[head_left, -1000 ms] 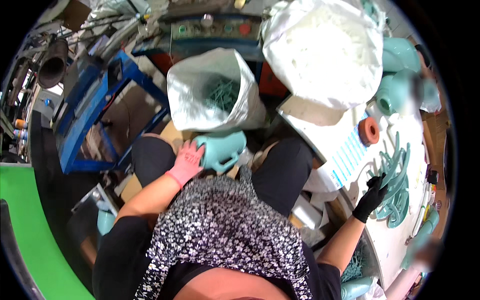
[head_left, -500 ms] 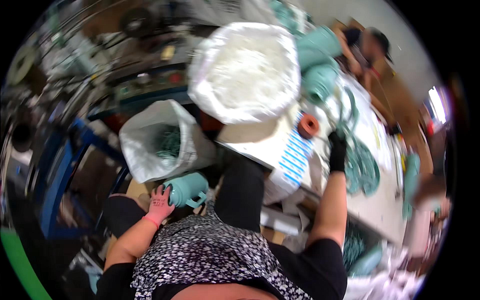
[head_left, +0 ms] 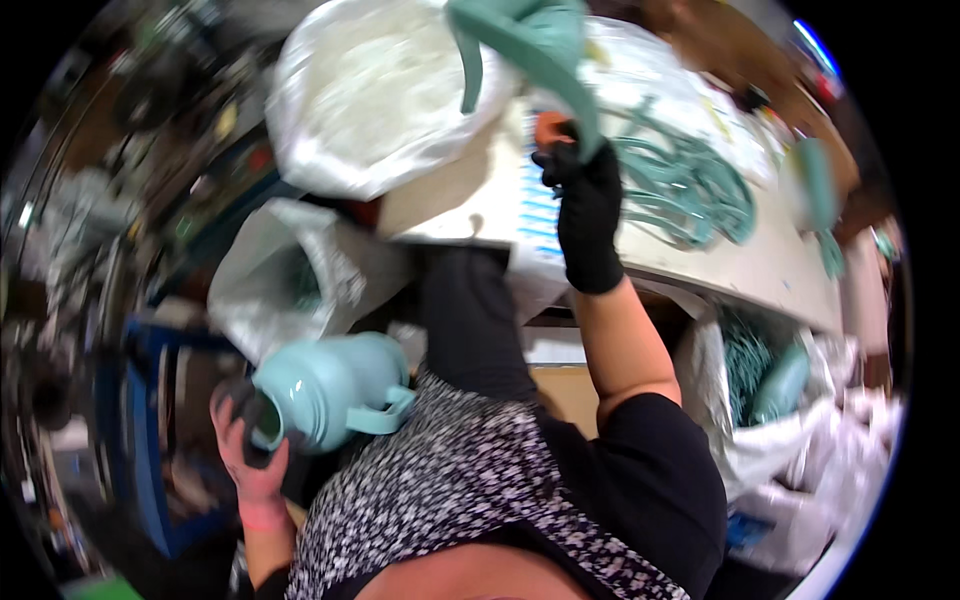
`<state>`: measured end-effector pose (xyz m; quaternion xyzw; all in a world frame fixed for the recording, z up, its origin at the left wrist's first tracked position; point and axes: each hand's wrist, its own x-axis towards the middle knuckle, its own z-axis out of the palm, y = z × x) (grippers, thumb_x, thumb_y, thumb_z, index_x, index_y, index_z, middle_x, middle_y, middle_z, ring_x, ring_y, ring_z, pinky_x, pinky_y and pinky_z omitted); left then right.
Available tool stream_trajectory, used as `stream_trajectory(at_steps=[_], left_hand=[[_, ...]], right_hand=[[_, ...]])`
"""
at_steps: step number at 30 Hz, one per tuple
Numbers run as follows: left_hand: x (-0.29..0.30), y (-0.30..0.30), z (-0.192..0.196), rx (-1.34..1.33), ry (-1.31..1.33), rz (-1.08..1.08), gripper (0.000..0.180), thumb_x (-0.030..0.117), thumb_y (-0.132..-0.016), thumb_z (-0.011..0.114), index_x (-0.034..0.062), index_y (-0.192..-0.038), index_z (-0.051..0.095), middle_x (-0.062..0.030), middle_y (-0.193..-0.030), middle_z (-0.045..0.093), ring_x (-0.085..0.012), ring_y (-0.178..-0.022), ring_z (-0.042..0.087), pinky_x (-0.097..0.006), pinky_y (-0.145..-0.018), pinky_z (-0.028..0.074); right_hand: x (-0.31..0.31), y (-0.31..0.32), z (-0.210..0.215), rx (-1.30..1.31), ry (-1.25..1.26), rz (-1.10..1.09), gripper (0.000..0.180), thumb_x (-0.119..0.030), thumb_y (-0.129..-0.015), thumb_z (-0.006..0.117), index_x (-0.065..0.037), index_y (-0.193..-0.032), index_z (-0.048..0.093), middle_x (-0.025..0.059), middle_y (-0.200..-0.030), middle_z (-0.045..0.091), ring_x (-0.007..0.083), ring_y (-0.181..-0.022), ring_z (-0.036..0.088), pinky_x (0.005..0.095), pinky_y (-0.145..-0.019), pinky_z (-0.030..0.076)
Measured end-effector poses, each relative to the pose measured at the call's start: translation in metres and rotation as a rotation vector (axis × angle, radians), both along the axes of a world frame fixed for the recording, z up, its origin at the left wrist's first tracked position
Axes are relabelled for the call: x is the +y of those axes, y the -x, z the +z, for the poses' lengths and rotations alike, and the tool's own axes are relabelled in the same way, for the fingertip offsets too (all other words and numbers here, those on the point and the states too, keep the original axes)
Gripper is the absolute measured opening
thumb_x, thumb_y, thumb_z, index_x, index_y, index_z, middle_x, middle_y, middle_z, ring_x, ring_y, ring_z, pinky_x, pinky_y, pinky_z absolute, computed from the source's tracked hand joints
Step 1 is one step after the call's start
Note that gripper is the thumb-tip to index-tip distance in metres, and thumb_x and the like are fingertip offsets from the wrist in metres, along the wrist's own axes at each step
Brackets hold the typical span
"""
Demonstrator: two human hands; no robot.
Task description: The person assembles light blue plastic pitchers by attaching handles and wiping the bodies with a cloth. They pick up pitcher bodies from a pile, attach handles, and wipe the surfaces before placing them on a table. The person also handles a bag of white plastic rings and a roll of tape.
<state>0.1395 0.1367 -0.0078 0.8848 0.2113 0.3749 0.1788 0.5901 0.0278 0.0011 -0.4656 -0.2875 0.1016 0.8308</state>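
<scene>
A pale green plastic jug [head_left: 335,385] with a side handle lies across my lap, its open mouth facing left. My left hand [head_left: 250,445], in a pink glove with dark fingertips, is closed around the rim of that mouth. Over the table, my right hand [head_left: 585,205] in a black glove grips the lower end of a curved green plastic strip [head_left: 560,75]. The strip is raised and cut off by the upper edge, so its whole shape is hidden. Behind the right fingers, an orange roll [head_left: 550,128] shows in part.
Several looped green plastic strips [head_left: 690,185] lie on the white table [head_left: 740,270]. A large white sack [head_left: 380,95] of clear pieces stands at the back left. Nearer is an open white bag [head_left: 270,270]; another bag [head_left: 720,440] with green scraps stands at right.
My right hand has come up and left from the looped strips, now holding a curved green strip. The jug sits larger in view, its mouth turned toward my left hand. The view has shifted.
</scene>
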Motion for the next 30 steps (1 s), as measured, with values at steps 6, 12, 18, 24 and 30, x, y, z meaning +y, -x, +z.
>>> stream_trajectory(at_steps=[6,12,18,24,30], left_hand=[[-0.035,-0.036,0.060,-0.120,-0.081,-0.168,0.052,0.010,-0.053,0.085,0.0215,-0.095,0.057,-0.0071,-0.113,0.051,-0.0395,-0.101,0.053,-0.049,-0.079,0.050],[-0.045,-0.032,0.061,-0.274,-0.128,-0.210,0.051,0.007,-0.044,0.087,0.0247,-0.080,0.055,0.0012,-0.104,0.052,-0.0348,-0.094,0.057,-0.045,-0.078,0.051],[-0.042,-0.031,0.069,-0.243,-0.100,-0.241,0.044,0.005,-0.048,0.087,0.0227,-0.076,0.057,0.0038,-0.098,0.054,-0.0353,-0.097,0.062,-0.043,-0.085,0.052],[-0.006,-0.049,0.072,-0.321,-0.149,-0.656,0.058,0.012,-0.062,0.079,0.0189,-0.111,0.050,-0.0061,-0.103,0.059,-0.0477,-0.095,0.059,-0.057,-0.085,0.048],[0.002,-0.061,0.087,-0.294,-0.148,-0.784,0.083,0.012,-0.064,0.081,0.0239,-0.134,0.039,-0.0125,-0.116,0.055,-0.0463,-0.102,0.058,-0.060,-0.094,0.043]], right_hand=[[0.033,0.150,0.036,-0.012,0.075,0.761,0.052,-0.039,-0.103,0.034,0.007,-0.125,0.045,-0.0031,-0.059,0.034,0.0126,-0.064,0.052,0.0443,-0.097,0.048],[0.063,0.186,0.026,0.618,0.199,0.953,0.052,-0.045,-0.101,0.041,0.003,-0.120,0.049,-0.0032,-0.055,0.031,0.0123,-0.058,0.049,0.0369,-0.088,0.049],[0.058,0.199,0.027,0.300,0.360,0.882,0.045,-0.042,-0.100,0.045,-0.001,-0.116,0.053,-0.0008,-0.058,0.043,0.0115,-0.059,0.050,0.0260,-0.068,0.045],[0.059,0.187,0.033,0.210,0.449,1.099,0.040,-0.026,-0.098,0.054,-0.003,-0.130,0.048,0.0030,-0.101,0.059,0.0080,-0.085,0.055,0.0235,-0.073,0.046],[0.042,0.186,0.031,0.000,0.147,0.938,0.040,-0.034,-0.100,0.046,-0.003,-0.126,0.051,0.0143,-0.122,0.058,0.0216,-0.112,0.056,0.0368,-0.095,0.046]])
